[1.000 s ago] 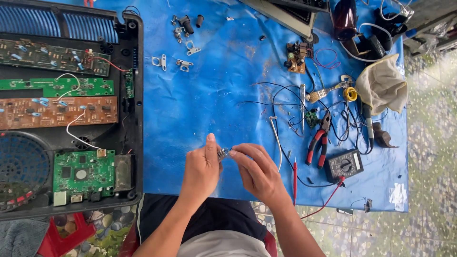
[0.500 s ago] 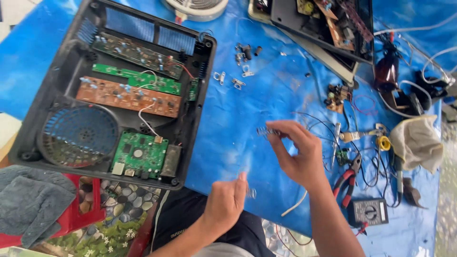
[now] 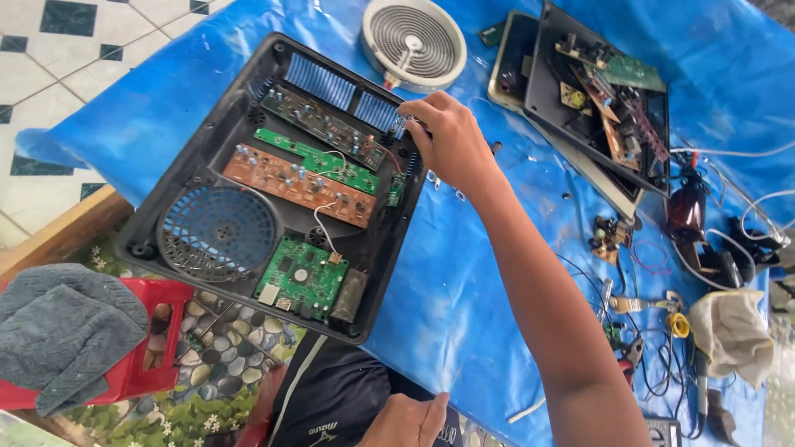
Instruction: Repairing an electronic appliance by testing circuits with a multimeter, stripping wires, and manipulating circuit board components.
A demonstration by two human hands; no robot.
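The right hand (image 3: 451, 141) reaches across the blue sheet (image 3: 464, 273) to the far corner of an opened black cooker case (image 3: 203, 161). Its fingers (image 3: 414, 112) are bent and close together, with their tips on the case rim beside the blue ribbed vents (image 3: 319, 80); whether they pinch something small there cannot be told. The left hand (image 3: 406, 420) sits low near the person's lap, loosely curled, and what it holds, if anything, cannot be made out.

Inside the case lie a dark circuit board (image 3: 319, 120), a green strip board (image 3: 327, 161), a brown board (image 3: 298, 186), a round blue fan grille (image 3: 217, 232) and a green square board (image 3: 300, 277). A round white heating coil (image 3: 414, 41) rests just beyond the case. To the right, a second black tray (image 3: 551, 79) holds more boards. Wires, a pair of red-handled pliers (image 3: 629, 356) and a crumpled cloth (image 3: 733, 335) lie near the right forearm. A grey towel (image 3: 66, 335) covers a red stool (image 3: 153, 348) at the left.
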